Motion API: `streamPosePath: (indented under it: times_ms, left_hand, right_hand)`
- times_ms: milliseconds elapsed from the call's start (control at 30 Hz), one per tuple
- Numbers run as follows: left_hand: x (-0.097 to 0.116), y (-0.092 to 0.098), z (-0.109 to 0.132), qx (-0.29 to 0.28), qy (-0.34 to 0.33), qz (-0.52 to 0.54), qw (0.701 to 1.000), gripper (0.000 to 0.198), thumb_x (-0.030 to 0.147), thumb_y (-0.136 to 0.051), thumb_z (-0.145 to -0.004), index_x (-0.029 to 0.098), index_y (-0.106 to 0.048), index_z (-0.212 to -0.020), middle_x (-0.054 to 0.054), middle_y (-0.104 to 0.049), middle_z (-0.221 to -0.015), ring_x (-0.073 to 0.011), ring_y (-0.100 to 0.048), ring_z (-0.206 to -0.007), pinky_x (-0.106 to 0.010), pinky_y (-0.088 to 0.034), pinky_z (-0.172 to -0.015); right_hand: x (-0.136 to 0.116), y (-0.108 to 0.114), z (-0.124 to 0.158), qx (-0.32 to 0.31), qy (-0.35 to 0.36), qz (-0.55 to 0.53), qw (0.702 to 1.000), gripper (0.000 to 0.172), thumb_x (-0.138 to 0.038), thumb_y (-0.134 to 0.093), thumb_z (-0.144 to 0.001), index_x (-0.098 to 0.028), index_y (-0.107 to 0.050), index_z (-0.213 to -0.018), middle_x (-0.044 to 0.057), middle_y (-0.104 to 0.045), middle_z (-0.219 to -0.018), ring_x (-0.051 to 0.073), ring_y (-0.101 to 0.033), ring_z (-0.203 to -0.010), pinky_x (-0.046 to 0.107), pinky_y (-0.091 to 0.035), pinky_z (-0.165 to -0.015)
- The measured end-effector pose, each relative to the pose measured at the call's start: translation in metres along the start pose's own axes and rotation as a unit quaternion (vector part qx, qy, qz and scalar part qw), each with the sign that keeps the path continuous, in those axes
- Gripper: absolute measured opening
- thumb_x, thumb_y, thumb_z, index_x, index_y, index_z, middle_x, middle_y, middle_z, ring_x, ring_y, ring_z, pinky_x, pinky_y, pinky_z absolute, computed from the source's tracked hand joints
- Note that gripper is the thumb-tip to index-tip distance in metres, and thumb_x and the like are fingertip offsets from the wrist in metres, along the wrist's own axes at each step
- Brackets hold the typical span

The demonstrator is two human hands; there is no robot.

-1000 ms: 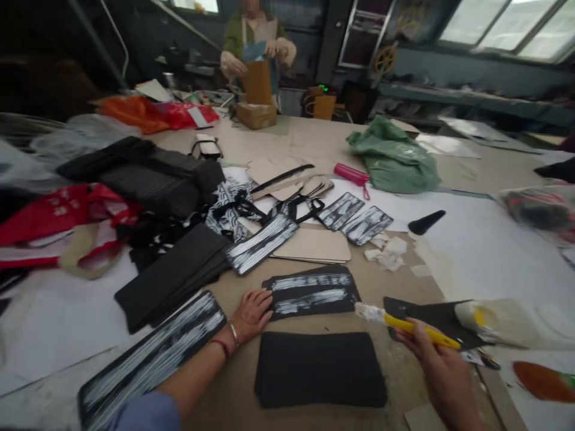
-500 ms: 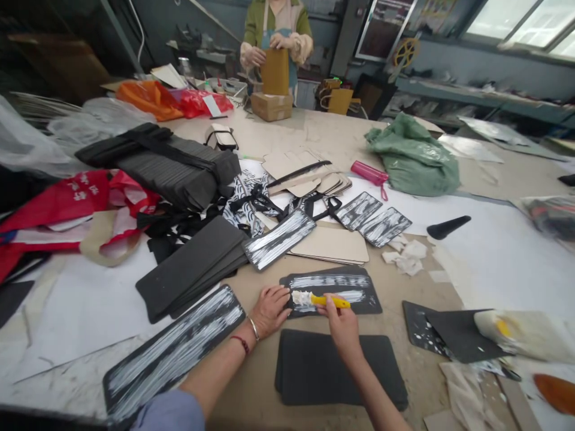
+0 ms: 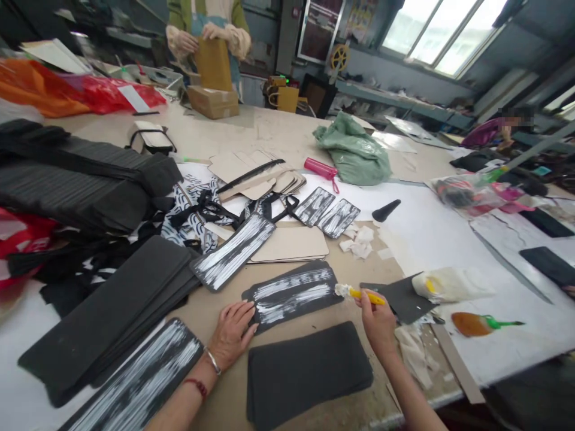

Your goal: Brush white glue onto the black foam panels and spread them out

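My left hand [image 3: 232, 332] lies with its fingers on the left end of a black panel [image 3: 294, 293] streaked with white glue. Gripped in my right hand [image 3: 377, 317] is a yellow-handled brush [image 3: 366, 296]. Its bristles, thick with white paste, are just off the panel's right end. Closer to me sits a stack of plain black panels [image 3: 309, 374]. To the left are a long streaked panel [image 3: 144, 377] and a pile of bare black panels [image 3: 112, 305]. Another streaked panel [image 3: 236, 251] rests beyond my left hand.
A whitish glue container [image 3: 451, 284] lies on the right, near an orange bottle [image 3: 471, 324] with a green nozzle. Further back are a green plastic bag [image 3: 354, 149] and a pink pouch [image 3: 320, 167]. A co-worker [image 3: 206, 36] stands across the table holding a yellow-brown piece.
The brush in my right hand has moved right, from over the panel to past its right end. My left hand stays on the panel. The view has swung right.
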State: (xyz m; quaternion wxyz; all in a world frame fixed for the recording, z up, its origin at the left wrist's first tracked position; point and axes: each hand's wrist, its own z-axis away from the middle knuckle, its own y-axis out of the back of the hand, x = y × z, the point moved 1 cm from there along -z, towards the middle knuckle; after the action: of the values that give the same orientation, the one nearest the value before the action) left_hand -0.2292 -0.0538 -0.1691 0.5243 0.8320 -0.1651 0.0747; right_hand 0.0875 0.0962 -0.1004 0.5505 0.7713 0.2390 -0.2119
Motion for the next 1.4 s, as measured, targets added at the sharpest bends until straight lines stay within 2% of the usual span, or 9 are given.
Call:
streamPosePath:
  times_ms: [133,367,500,633,833,1000,1200,1333,1400]
  left_hand:
    - [0.0,-0.001,0.0,0.007,-0.005,-0.014,1.0,0.023,0.022,-0.049,-0.083,0.017,-0.057,-0.104,-0.008,-0.063,-0.108,-0.0214,-0.054,-0.103,-0.039,-0.039,-0.09]
    - [-0.001,-0.004,0.0,0.01,-0.03,-0.033,0.999,0.024,0.024,-0.05,-0.082,0.018,-0.056,-0.104,-0.008,-0.063,-0.108,-0.0216,-0.055,-0.102,-0.038,-0.04,-0.089]
    - [0.001,-0.003,0.0,0.015,-0.027,-0.04,0.999,0.023,0.024,-0.048,-0.083,0.017,-0.056,-0.104,-0.008,-0.063,-0.107,-0.0214,-0.055,-0.1,-0.038,-0.04,-0.087]
    - [0.003,-0.005,0.001,0.014,-0.015,-0.045,0.999,0.024,0.022,-0.047,-0.083,0.018,-0.055,-0.106,-0.008,-0.062,-0.109,-0.0215,-0.054,-0.102,-0.038,-0.041,-0.087]
    - [0.006,-0.006,0.002,0.013,-0.01,-0.059,0.998,0.024,0.021,-0.047,-0.084,0.016,-0.055,-0.105,-0.009,-0.061,-0.109,-0.0221,-0.052,-0.102,-0.037,-0.042,-0.086]
    - [0.015,-0.008,0.002,-0.019,0.072,-0.059,0.995,0.023,0.022,-0.047,-0.082,0.016,-0.058,-0.102,-0.01,-0.059,-0.097,-0.0213,-0.054,-0.088,-0.036,-0.048,-0.077]
    - [0.024,-0.014,0.002,-0.047,0.164,-0.003,0.985,0.027,0.017,-0.044,-0.081,0.013,-0.058,-0.104,-0.011,-0.057,-0.095,-0.0225,-0.051,-0.088,-0.039,-0.049,-0.079]
    - [0.031,-0.011,-0.005,-0.055,0.28,0.116,0.951,0.033,0.014,-0.04,-0.078,0.012,-0.057,-0.106,-0.012,-0.054,-0.1,-0.0223,-0.05,-0.096,-0.04,-0.045,-0.088]
    - [0.033,-0.009,-0.011,-0.052,0.364,0.175,0.913,0.035,0.013,-0.038,-0.077,0.011,-0.058,-0.106,-0.013,-0.055,-0.102,-0.0213,-0.051,-0.098,-0.04,-0.042,-0.093]
  right_hand:
    - [-0.01,0.0,0.018,-0.003,0.111,0.004,0.994,0.035,-0.044,-0.037,-0.086,-0.017,-0.06,-0.084,0.01,-0.061,-0.081,0.021,-0.058,-0.077,0.037,-0.048,-0.073]
    - [-0.068,-0.01,0.082,-0.133,0.215,-0.108,0.962,0.021,-0.019,-0.039,-0.089,-0.021,-0.054,-0.103,0.007,-0.059,-0.087,0.016,-0.058,-0.081,0.028,-0.05,-0.073]
    - [-0.056,-0.003,0.048,-0.076,0.209,-0.103,0.97,0.018,-0.02,-0.042,-0.088,-0.021,-0.054,-0.101,0.007,-0.058,-0.089,0.017,-0.057,-0.086,0.031,-0.05,-0.077]
    - [-0.031,-0.018,0.015,-0.014,0.191,-0.055,0.98,0.022,-0.028,-0.039,-0.089,-0.018,-0.057,-0.095,0.009,-0.057,-0.085,0.02,-0.058,-0.08,0.036,-0.051,-0.073]
    - [-0.031,-0.036,0.017,-0.109,0.249,-0.085,0.959,0.023,-0.024,-0.038,-0.09,-0.021,-0.057,-0.102,0.008,-0.058,-0.093,0.018,-0.058,-0.088,0.032,-0.05,-0.08]
    - [-0.04,-0.048,0.005,-0.061,0.236,-0.023,0.97,0.025,-0.023,-0.036,-0.089,-0.017,-0.059,-0.095,0.01,-0.058,-0.086,0.02,-0.059,-0.079,0.034,-0.052,-0.073]
    - [-0.093,-0.047,0.047,-0.239,0.337,-0.153,0.898,0.027,-0.016,-0.037,-0.088,-0.019,-0.054,-0.109,0.009,-0.057,-0.095,0.015,-0.058,-0.088,0.025,-0.05,-0.079]
    - [-0.082,-0.038,0.051,-0.142,0.294,-0.107,0.939,0.023,-0.02,-0.039,-0.089,-0.019,-0.055,-0.105,0.01,-0.058,-0.092,0.018,-0.059,-0.086,0.031,-0.051,-0.078]
    - [-0.071,-0.04,0.052,-0.142,0.293,-0.081,0.942,0.022,-0.021,-0.04,-0.089,-0.018,-0.055,-0.105,0.01,-0.058,-0.091,0.018,-0.059,-0.085,0.032,-0.051,-0.077]
